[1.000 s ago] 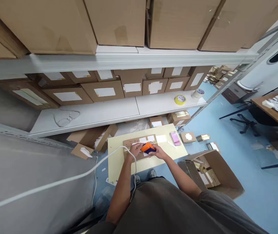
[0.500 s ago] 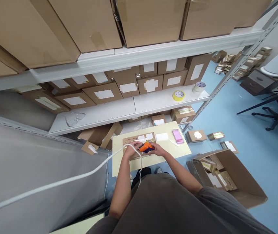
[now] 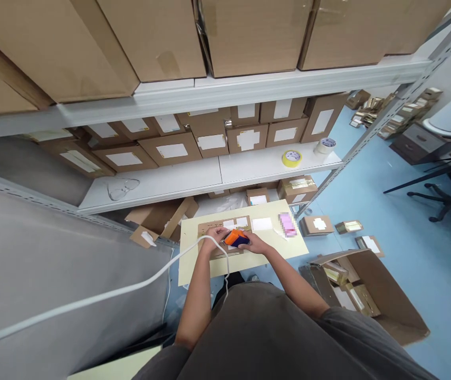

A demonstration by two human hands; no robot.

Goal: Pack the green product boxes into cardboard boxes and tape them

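Note:
My right hand is closed round the right side of a small, blocky orange and dark blue object; its exact kind is too small to tell. At its left end my left hand pinches with closed fingers, touching that end. Under both hands lies a flat brown cardboard piece with white labels, on a pale yellow tabletop. A white label sheet lies to the right of the cardboard, and a pink blurred item beyond it. A white cable crosses in front of my left hand.
A shelf ahead holds labelled cartons, yellow tape, a white tape roll and clear glasses. Right of the table, a large open carton holds small boxes. More boxes lie on the floor.
The orange and dark blue object has turned slightly in my hands, so more of its dark blue side shows. The whole view has shifted a little.

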